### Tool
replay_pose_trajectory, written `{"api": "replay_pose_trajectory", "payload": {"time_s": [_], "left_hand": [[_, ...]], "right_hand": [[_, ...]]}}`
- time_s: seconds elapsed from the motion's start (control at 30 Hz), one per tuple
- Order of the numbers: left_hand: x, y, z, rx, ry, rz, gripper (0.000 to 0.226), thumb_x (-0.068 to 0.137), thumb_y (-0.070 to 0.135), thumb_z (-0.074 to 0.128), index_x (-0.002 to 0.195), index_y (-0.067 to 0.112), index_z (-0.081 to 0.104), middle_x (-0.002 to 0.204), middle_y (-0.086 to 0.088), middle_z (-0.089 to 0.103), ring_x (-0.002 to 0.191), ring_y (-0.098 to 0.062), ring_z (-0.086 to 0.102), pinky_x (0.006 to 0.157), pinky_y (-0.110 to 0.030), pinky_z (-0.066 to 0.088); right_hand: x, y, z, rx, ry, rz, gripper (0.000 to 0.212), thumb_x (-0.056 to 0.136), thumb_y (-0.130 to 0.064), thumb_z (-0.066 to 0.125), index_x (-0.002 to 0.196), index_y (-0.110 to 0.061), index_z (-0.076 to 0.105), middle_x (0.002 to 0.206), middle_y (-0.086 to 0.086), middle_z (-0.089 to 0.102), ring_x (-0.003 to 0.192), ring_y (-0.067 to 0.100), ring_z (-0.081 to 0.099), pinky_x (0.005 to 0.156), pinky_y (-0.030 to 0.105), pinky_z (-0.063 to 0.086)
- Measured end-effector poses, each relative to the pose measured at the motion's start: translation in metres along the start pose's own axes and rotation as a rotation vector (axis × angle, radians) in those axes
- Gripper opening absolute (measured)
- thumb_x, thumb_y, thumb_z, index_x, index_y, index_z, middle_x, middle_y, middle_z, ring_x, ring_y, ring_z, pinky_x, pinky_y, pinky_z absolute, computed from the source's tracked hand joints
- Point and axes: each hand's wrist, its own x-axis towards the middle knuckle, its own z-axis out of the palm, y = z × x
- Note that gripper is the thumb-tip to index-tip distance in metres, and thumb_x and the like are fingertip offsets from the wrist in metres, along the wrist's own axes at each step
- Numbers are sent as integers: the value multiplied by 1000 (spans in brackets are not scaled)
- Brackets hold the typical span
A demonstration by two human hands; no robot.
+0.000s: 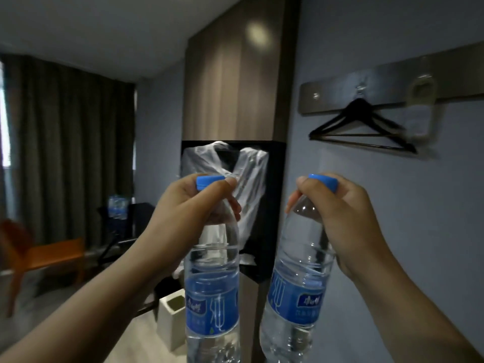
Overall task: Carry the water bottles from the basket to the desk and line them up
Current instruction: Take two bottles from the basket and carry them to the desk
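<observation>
My left hand (195, 203) grips the neck of a clear water bottle (212, 292) with a blue cap and blue label, held upright in front of me. In my right hand (337, 205) hangs a second, matching bottle (296, 297), gripped at its neck and tilted slightly left. Both bottles are in mid air, side by side and apart. Far back at the left, more bottles (117, 206) with blue labels stand on a dark desk (136, 231). No basket is in view.
A wood-panelled cabinet (233, 74) with a dark niche holding clear plastic wrap stands straight ahead. A white bin (172, 318) sits on the floor below. An orange chair (42, 255) is at left, dark curtains behind it. A black hanger (364, 129) hangs on the right wall.
</observation>
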Motion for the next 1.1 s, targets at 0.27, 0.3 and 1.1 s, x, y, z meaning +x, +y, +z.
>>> {"api": "replay_pose_trajectory", "payload": {"time_s": [0.27, 0.3, 1.1], "left_hand": [[24, -39, -73, 130, 208, -16, 17, 86, 23, 57, 85, 7, 62, 71, -8, 70, 65, -15, 68, 58, -16, 54], [29, -45, -80, 155, 226, -14, 19, 84, 26, 58, 85, 7, 62, 72, -9, 70, 66, -16, 69, 60, -17, 55], [151, -191, -266, 427, 604, -15, 28, 79, 38, 62, 82, 10, 63, 74, -8, 70, 73, -23, 69, 75, -35, 59]], "right_hand": [[48, 69, 85, 151, -150, 5, 16, 89, -13, 59, 76, -5, 62, 58, 1, 65, 59, 9, 63, 62, 16, 53], [55, 78, 93, 169, -163, -5, 17, 90, -13, 59, 75, -4, 62, 57, 0, 65, 59, 8, 63, 62, 16, 53], [193, 269, 330, 335, -478, -26, 29, 87, -30, 61, 80, -2, 64, 68, 0, 68, 68, 15, 67, 79, 38, 58]]}}
